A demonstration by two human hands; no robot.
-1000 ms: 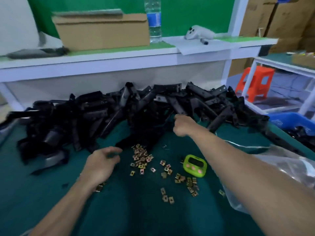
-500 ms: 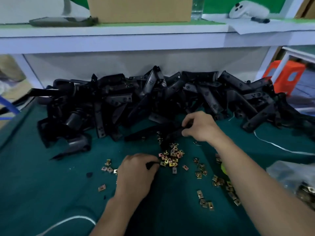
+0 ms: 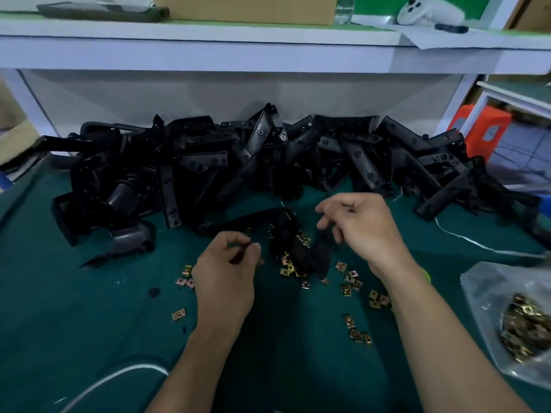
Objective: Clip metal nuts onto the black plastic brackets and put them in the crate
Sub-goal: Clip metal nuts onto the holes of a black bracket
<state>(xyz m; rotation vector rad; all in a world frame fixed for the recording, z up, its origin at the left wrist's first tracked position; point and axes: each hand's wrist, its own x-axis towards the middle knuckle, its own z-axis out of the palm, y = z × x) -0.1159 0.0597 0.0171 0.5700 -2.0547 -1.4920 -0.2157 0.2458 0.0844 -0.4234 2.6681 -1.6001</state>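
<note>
Both bare forearms reach forward, palms down. The left hand (image 3: 226,275) curls its fingers toward the thumb; any hold is unclear. The right hand (image 3: 362,228), blurred, has loosely curled, spread fingers.

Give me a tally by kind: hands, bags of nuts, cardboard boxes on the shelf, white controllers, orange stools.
hands: 2 (left hand, right hand)
bag of nuts: 1
cardboard box: 1
white controller: 1
orange stool: 1
Total: 6
</note>
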